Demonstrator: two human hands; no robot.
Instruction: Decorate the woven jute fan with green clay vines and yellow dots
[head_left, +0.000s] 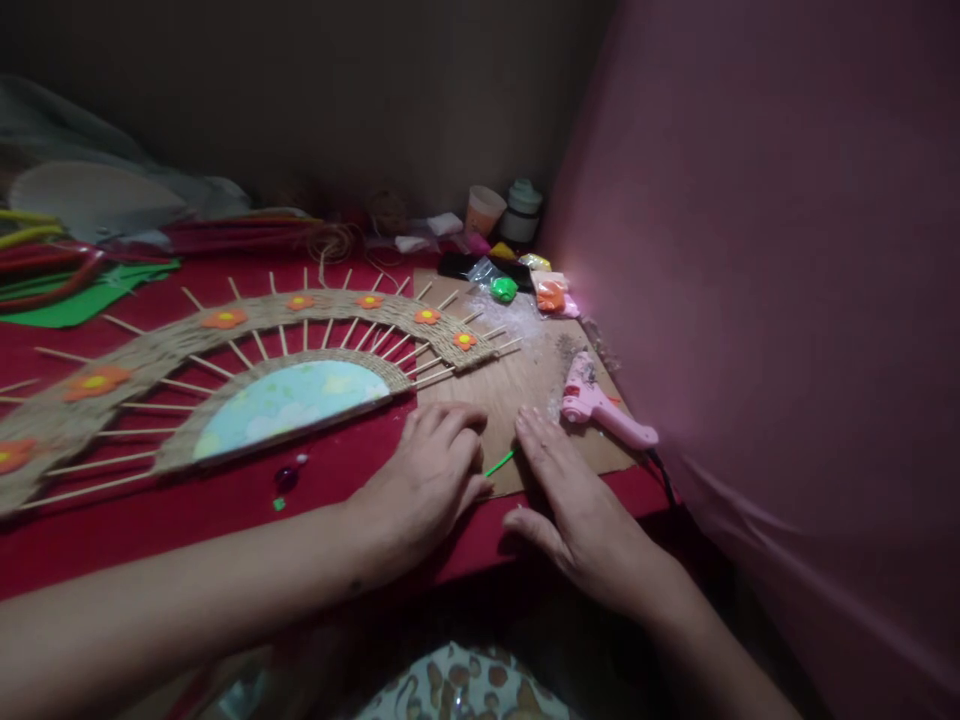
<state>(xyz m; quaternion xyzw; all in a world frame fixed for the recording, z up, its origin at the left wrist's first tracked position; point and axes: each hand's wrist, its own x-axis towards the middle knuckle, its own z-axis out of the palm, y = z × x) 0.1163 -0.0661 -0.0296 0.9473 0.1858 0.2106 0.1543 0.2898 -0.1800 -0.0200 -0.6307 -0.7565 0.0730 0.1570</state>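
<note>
A thin bright-green strand (499, 463), apparently soft clay, lies between my hands over the wooden board (499, 395). My left hand (431, 470) is closed with curled fingers, its thumb and fingertips at the strand's left end. Flat on the board, my right hand (574, 500) has its fingers stretched out and its thumb apart; the strand's other end runs under its fingertips. Left of my hands lies a half-round woven fan (259, 320) with thin sticks, orange flowers and a light-blue patterned centre (292, 405).
A pink glue gun (604, 405) rests at the board's right, its cord running off the edge. Behind are green clay (503, 289), orange clay (550, 295), a paper cup (484, 210) and a bottle (522, 210). Green sheets (82, 300) lie far left. A pink cloth (772, 250) hangs at right.
</note>
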